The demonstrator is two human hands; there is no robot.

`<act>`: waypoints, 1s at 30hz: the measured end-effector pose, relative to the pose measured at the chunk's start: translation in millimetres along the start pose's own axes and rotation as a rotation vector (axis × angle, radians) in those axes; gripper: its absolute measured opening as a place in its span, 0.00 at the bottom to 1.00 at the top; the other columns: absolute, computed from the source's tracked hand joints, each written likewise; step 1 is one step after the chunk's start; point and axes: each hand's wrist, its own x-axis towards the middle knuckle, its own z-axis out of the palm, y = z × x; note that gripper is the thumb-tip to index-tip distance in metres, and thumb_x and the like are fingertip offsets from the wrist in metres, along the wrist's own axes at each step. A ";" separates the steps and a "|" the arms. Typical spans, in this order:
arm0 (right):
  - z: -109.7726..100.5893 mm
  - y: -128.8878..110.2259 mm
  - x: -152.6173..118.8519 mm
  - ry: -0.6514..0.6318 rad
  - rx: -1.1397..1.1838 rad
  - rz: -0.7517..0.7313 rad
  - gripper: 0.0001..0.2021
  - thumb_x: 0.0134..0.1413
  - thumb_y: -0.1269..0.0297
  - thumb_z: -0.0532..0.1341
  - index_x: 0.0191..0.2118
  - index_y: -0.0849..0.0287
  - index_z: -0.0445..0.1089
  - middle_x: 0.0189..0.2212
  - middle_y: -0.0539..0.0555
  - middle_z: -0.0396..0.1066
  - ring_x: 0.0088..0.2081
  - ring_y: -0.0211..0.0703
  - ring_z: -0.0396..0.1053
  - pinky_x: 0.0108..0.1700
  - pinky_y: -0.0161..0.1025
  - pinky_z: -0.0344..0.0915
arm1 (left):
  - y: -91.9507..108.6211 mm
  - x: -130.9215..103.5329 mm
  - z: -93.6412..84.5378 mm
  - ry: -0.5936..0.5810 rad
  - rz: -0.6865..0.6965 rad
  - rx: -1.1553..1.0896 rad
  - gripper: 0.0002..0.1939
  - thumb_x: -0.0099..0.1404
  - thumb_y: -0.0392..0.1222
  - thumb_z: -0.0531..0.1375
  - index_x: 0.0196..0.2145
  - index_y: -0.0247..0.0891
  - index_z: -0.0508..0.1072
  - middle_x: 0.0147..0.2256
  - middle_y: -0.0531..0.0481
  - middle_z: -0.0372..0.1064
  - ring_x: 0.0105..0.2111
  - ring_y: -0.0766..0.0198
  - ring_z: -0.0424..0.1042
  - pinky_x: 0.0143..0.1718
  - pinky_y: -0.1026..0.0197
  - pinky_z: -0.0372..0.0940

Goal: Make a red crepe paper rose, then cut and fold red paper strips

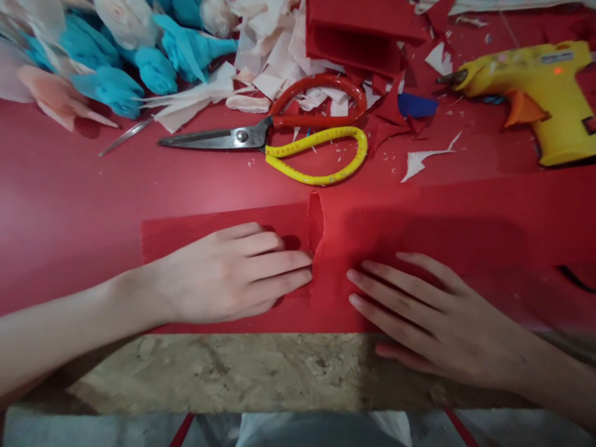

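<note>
A long strip of red crepe paper [372,217] lies on the red tabletop, with one part folded over so that a raised edge stands near the middle. My left hand [233,273] comes from the left with its fingers close together and slightly bent. Its fingertips are at the folded edge, and the thumb is hidden below. On the right, my right hand [433,316] rests flat on the folded paper, fingers stretched out and a little apart.
Scissors [241,135] with one red and one yellow handle lie behind the paper. A yellow glue gun [549,93] is at back right. Blue and pale paper flowers [112,87], scraps [421,162] and folded red paper [358,37] fill the back. The table's worn front edge [233,372] is near me.
</note>
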 end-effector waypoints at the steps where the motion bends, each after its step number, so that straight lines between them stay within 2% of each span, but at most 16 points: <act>1: 0.1 -0.1 -0.3 0.001 -0.001 -0.003 0.20 0.62 0.59 0.51 0.56 0.63 0.61 0.59 0.57 0.58 0.58 0.49 0.55 0.60 0.53 0.47 | -0.3 0.3 -0.6 -0.008 0.006 0.003 0.12 0.67 0.34 0.51 0.45 0.33 0.71 0.44 0.48 0.72 0.35 0.58 0.69 0.35 0.55 0.64; 5: -0.1 0.1 -0.8 -0.003 -0.004 -0.025 0.20 0.62 0.61 0.51 0.57 0.64 0.61 0.59 0.58 0.58 0.58 0.51 0.55 0.60 0.54 0.47 | -1.3 1.0 -2.8 -0.037 0.036 0.015 0.12 0.66 0.34 0.52 0.45 0.32 0.71 0.45 0.47 0.72 0.36 0.58 0.69 0.35 0.55 0.65; 13: 0.1 -0.7 0.3 0.012 -0.008 -0.020 0.19 0.61 0.61 0.53 0.55 0.63 0.63 0.57 0.57 0.60 0.58 0.49 0.56 0.61 0.54 0.46 | -3.8 3.2 -2.7 -0.016 0.045 -0.002 0.11 0.65 0.35 0.53 0.43 0.33 0.71 0.42 0.46 0.73 0.35 0.57 0.69 0.34 0.56 0.65; 20: 4.1 2.3 2.2 0.085 0.097 0.039 0.17 0.57 0.74 0.55 0.52 0.67 0.64 0.54 0.58 0.64 0.56 0.45 0.59 0.59 0.45 0.56 | -2.5 1.8 -1.8 -0.056 0.007 0.009 0.11 0.67 0.37 0.51 0.44 0.36 0.70 0.42 0.49 0.73 0.36 0.59 0.69 0.37 0.56 0.63; 27: 3.8 4.6 2.6 0.130 0.065 0.010 0.17 0.54 0.75 0.58 0.51 0.69 0.66 0.51 0.59 0.67 0.54 0.44 0.62 0.57 0.45 0.62 | -4.7 1.7 -0.6 -0.026 0.010 -0.059 0.11 0.66 0.36 0.52 0.44 0.34 0.70 0.44 0.46 0.72 0.37 0.60 0.70 0.38 0.56 0.65; 30: 3.4 4.8 4.4 0.148 0.047 0.003 0.15 0.55 0.75 0.58 0.49 0.69 0.67 0.50 0.59 0.68 0.52 0.45 0.65 0.55 0.45 0.64 | -3.5 0.6 -3.1 0.028 -0.011 -0.131 0.10 0.63 0.33 0.55 0.42 0.32 0.70 0.44 0.45 0.73 0.39 0.60 0.70 0.41 0.55 0.66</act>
